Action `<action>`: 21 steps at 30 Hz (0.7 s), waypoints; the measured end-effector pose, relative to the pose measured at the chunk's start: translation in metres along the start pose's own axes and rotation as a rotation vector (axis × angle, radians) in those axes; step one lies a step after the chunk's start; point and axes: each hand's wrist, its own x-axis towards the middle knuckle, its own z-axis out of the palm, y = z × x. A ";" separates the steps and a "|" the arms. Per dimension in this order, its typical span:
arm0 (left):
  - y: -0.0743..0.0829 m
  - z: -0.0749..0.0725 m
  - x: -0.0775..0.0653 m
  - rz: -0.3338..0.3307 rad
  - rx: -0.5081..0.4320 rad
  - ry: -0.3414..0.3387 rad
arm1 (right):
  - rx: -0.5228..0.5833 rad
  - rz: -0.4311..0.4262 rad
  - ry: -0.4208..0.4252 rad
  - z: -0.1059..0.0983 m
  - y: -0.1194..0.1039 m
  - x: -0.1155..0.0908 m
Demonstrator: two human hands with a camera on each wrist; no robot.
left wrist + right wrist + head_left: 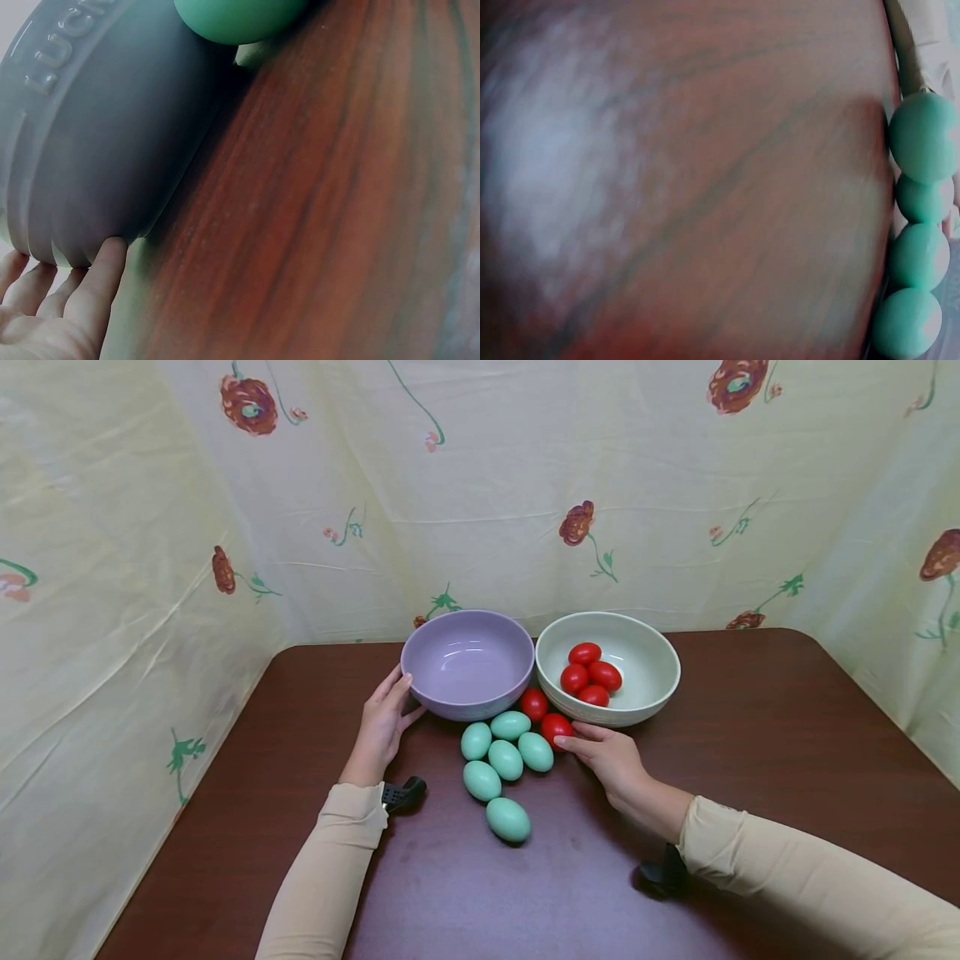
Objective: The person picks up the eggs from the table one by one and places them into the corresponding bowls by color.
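Note:
A purple bowl [472, 664] stands at the back middle of the table with nothing in it. My left hand [381, 727] touches its left side with extended fingers [101, 281]. Just right of it is a pale green bowl [648, 681] holding several red eggs [604, 676]. In front of the bowls my right hand [611, 760] pinches a red egg [556, 729] between thumb and fingers. Another red egg [534, 703] lies behind that one, near the gap between the bowls. Several green eggs [506, 760] lie clustered before the purple bowl; some show in the right wrist view too.
A brown table [570, 893] carries everything, its back edge close behind both bowls. Flowered cloth [480, 485] hangs behind and at the sides. One green egg [508, 820] lies nearest the front of the cluster. Dark straps [403, 795] are on both wrists.

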 end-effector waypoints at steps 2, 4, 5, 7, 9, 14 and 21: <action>0.000 0.000 0.000 0.001 0.002 0.001 | -0.032 -0.003 0.011 0.002 0.000 0.000; 0.000 0.000 0.000 0.003 0.006 0.000 | -0.046 -0.008 0.017 0.004 0.000 0.000; 0.000 0.000 0.000 0.003 0.007 0.000 | -0.044 -0.010 0.018 0.005 0.000 0.001; 0.000 0.000 -0.001 0.003 0.007 0.000 | -0.041 -0.020 0.023 0.008 0.000 0.002; 0.000 0.000 0.000 0.003 0.011 -0.002 | -0.044 -0.025 0.033 0.011 0.000 0.003; 0.001 0.000 0.000 0.007 0.016 -0.007 | -0.034 -0.023 0.034 0.013 0.000 0.004; 0.000 0.000 -0.001 -0.003 0.010 -0.014 | -0.053 -0.014 0.028 0.011 -0.001 0.003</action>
